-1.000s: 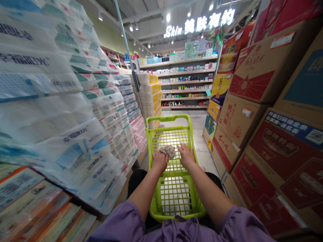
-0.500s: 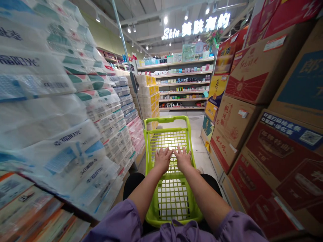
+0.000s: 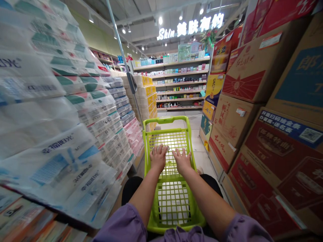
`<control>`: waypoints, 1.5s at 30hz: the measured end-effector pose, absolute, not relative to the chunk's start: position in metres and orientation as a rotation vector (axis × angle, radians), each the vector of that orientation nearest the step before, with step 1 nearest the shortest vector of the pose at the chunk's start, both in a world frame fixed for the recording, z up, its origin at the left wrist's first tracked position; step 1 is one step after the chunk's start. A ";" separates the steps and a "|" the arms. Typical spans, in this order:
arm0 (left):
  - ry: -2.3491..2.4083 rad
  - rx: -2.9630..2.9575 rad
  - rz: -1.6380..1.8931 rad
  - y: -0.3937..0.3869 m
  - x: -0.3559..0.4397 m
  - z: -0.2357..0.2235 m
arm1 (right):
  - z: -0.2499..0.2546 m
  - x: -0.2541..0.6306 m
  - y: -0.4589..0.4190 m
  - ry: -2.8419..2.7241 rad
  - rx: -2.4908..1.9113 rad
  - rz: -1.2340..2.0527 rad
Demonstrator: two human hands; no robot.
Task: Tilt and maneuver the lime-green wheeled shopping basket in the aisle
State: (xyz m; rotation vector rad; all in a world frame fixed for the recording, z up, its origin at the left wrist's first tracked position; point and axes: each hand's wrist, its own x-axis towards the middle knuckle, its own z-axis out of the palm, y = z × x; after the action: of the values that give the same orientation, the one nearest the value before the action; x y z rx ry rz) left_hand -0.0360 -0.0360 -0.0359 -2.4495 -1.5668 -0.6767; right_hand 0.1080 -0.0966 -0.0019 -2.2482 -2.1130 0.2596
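Lime-green plastic basket (image 3: 200,216) with a grid of openings, between the person's dark-clad knees, its raised handle at the far end. Plastic-wrapped packs (image 3: 65,151) are stacked high on the left, and red and brown cartons (image 3: 242,79) on the right; a metal pole (image 3: 121,47) slants down near the handle. Stocked shelves (image 3: 181,74) stand beyond. Left hand (image 3: 158,158) and right hand (image 3: 182,161) are palm down over the grid, open, fingers spread; contact is hard to tell. A small pale edge shows at the left fingertips; a second ago, a crumpled cloth was plainly visible there. The hands, nearly touching half a second ago, are now apart.
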 end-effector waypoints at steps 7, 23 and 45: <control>-1.289 -2.579 -0.679 -0.045 -0.043 -0.039 | 0.000 0.102 -0.100 -2.123 -2.254 0.237; -1.530 -2.429 -0.789 -0.042 -0.049 -0.041 | -0.003 0.103 -0.097 -2.132 -2.227 0.248; -1.523 -2.444 -0.799 -0.045 -0.048 -0.039 | -0.012 0.106 -0.096 -2.087 -2.110 0.279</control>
State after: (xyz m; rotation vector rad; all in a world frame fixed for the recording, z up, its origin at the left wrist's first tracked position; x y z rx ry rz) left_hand -0.0477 -0.0455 -0.0386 -2.4437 -1.5229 -0.7986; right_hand 0.1057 -0.0959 -0.0116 -2.1099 -2.0875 0.2791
